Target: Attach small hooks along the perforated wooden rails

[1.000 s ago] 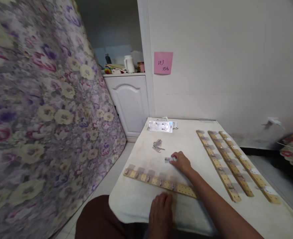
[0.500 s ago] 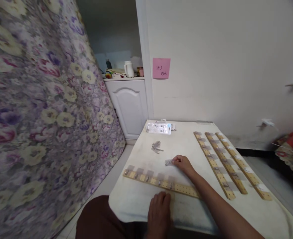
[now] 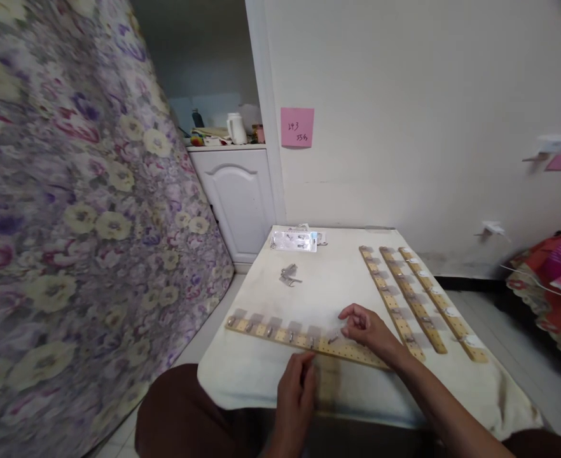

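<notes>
A long wooden pegboard strip [image 3: 280, 334] with several clear hooks on it lies across the near part of a white cloth-covered table [image 3: 342, 280]. My right hand [image 3: 366, 327] hovers over the strip's right part, fingers pinched on a small clear hook [image 3: 334, 337] that touches the strip. My left hand [image 3: 296, 394] rests at the table's near edge just below the strip, fingers curled, nothing visible in it. A few loose metal hooks [image 3: 289, 275] lie further back, and a blister pack [image 3: 294, 240] lies at the far edge.
Three more wooden strips [image 3: 407, 299] with hooks lie side by side on the right of the table. A flowered mattress [image 3: 70, 191] leans on the left. A pink note [image 3: 297, 126] sticks to the wall; a white cabinet [image 3: 235, 191] stands behind.
My right hand picked the small clear hook up from mid-table and brought it down to the near strip. My left hand lifted slightly. The camera turned right.
</notes>
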{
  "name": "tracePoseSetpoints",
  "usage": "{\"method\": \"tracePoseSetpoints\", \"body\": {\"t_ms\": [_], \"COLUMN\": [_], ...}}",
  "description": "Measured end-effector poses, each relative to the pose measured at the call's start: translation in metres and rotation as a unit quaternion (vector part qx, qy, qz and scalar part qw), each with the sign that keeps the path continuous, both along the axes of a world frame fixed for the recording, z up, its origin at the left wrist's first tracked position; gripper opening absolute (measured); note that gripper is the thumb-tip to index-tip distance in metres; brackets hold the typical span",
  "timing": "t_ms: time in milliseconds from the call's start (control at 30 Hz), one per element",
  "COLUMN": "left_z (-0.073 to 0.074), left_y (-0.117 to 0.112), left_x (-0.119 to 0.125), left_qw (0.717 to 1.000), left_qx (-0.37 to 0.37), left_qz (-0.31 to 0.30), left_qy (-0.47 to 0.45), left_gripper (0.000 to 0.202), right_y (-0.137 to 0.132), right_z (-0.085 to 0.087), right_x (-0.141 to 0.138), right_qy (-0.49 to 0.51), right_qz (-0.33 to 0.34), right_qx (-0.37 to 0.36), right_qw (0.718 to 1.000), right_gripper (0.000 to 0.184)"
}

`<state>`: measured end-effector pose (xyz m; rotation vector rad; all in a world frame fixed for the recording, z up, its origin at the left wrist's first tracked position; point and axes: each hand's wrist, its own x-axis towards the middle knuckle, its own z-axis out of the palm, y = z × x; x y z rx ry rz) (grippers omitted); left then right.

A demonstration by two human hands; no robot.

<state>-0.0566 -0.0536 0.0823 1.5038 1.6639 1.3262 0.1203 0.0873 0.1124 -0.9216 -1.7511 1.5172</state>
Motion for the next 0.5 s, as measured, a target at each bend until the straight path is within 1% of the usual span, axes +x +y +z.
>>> {"method": "tracePoseSetpoints", "body": {"t_ms": [67,100,200,267,367,433,500], "left_z": [0.012,0.015,0.015,0.011,0.007,0.008,0.010], "left_y": [0.005,0.008,0.014,0.015,0.014,0.014,0.014], "left_x": [0.010,0.014,0.021,0.023,0.024,0.025,0.028], "left_qw": [0.992,0.985,0.960,0.943,0.925,0.920,0.914], "left_qx": [-0.060,-0.079,-0.121,-0.144,-0.155,-0.148,-0.141], "left_qz": [-0.003,-0.008,-0.025,-0.030,-0.030,-0.028,-0.030], "left_qy": [-0.111,-0.156,-0.251,-0.297,-0.345,-0.362,-0.380], "left_gripper": [0.030,0.034,0.040,0.039,0.039,0.039,0.039], "right_y": [-0.009,-0.013,-0.020,-0.022,-0.024,-0.026,-0.029], "right_z": [0.000,0.000,-0.002,-0.003,-0.006,-0.009,-0.011], "right_x": [-0.001,-0.001,-0.004,-0.006,-0.007,-0.009,-0.012], "right_qy": [0.020,0.028,0.041,0.049,0.071,0.104,0.151], "right_qz": [0.045,0.065,0.109,0.113,0.093,0.083,0.085], "right_qx": [-0.024,-0.036,-0.070,-0.095,-0.135,-0.161,-0.198], "right_qw": [0.998,0.997,0.991,0.988,0.984,0.978,0.965], "right_gripper": [0.026,0.028,0.028,0.028,0.029,0.030,0.031]}}
